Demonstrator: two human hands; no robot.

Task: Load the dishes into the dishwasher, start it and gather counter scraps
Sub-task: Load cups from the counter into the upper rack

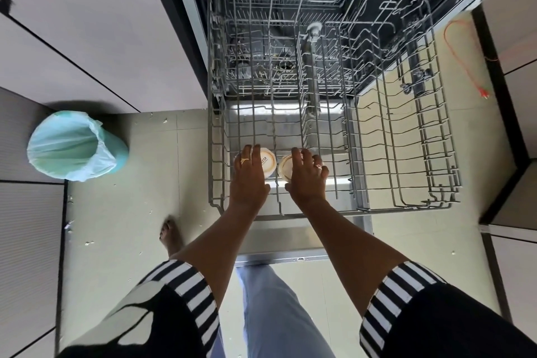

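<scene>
A home kitchen: open dishwasher [334,96], cabinets [72,23], lined bin [72,148].

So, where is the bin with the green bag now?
In the head view, the bin stands on the floor at the left, left of the pulled-out dishwasher rack.

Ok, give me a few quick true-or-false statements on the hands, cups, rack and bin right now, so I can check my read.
1. The left hand holds a white cup and the right hand holds a second cup, both in the rack. True.
2. The dishwasher is closed. False: its door is down and the rack is pulled out over it.
3. The lined bin stands to the person's right. False: it is on the floor to the left.
4. An orange cable lies on the floor right of the rack. True.
</scene>
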